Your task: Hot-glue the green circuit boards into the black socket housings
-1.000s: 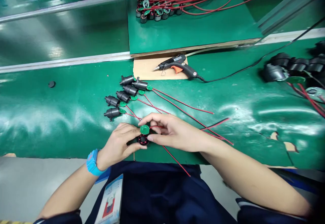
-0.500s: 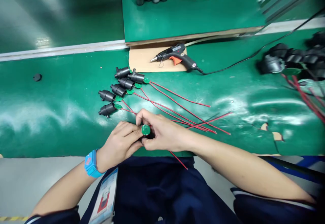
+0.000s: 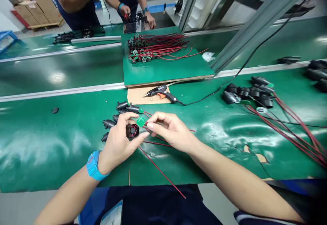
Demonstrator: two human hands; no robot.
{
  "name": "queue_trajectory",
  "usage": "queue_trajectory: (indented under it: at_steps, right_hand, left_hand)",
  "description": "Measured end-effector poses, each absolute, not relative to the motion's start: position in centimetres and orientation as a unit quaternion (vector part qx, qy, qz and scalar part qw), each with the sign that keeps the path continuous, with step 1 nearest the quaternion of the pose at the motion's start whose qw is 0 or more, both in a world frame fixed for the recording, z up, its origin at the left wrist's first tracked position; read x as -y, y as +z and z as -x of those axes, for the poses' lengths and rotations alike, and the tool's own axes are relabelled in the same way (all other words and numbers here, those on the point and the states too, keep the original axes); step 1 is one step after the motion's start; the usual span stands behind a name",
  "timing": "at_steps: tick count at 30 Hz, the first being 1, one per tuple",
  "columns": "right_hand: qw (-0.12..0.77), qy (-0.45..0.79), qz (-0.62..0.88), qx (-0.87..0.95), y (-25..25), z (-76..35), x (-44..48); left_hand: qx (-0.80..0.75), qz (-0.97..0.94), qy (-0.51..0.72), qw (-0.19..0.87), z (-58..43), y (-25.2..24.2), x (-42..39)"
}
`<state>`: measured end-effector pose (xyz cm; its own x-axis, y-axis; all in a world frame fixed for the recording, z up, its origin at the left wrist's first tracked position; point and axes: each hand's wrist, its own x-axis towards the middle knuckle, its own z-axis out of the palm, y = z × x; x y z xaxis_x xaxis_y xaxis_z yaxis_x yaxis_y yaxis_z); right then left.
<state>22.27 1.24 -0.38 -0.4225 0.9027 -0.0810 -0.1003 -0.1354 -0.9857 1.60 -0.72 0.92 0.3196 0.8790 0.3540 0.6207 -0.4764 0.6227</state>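
My left hand (image 3: 122,134) is wrapped round a black cylindrical housing (image 3: 133,131), whose open end faces me and shows a dark round part with red wire inside. Just above that opening is a small round green circuit board (image 3: 141,121). My right hand (image 3: 167,128) pinches at the board's right edge, where red wire emerges; whether the fingertips grip the rim or the wire is hard to see. One red wire (image 3: 163,174) hangs down towards the bench's front edge. Behind my left hand lie several similar black housings (image 3: 133,108) with green boards and red wires, partly hidden.
A glue gun (image 3: 160,91) rests on cardboard (image 3: 133,99) behind my hands. Wired parts (image 3: 143,54) crowd a raised green board (image 3: 168,71). More black housings (image 3: 255,92) lie right, a black cap (image 3: 55,110) left. Two people stand across the bench.
The view has tilted up, bringing the far bench and people into sight. My hands have drawn slightly apart, and the housing's open end now shows beside the circuit board.
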Motion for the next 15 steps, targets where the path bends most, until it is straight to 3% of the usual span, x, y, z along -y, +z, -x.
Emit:
queue_trajectory:
  at_steps: [9, 11, 13, 15]
  right_hand:
    - [0.339, 0.641, 0.404, 0.558, -1.3, -23.1, -1.0]
    - [0.35, 0.516, 0.443, 0.644, -1.1, -24.3, -2.4]
    - [0.345, 0.309, 0.53, 0.711, -1.4, -25.9, -4.8]
    - [0.279, 0.164, 0.615, 0.719, -2.4, -27.4, -7.6]
  left_hand:
    - [-0.43, -0.812, 0.386, 0.087, -1.1, -1.0, -0.3]
    - [-0.43, -0.811, 0.387, 0.091, -0.8, -1.2, -0.3]
    - [-0.443, -0.802, 0.388, 0.097, -0.6, -1.4, -0.3]
    - [-0.457, -0.795, 0.384, 0.104, -0.5, -1.5, -0.3]
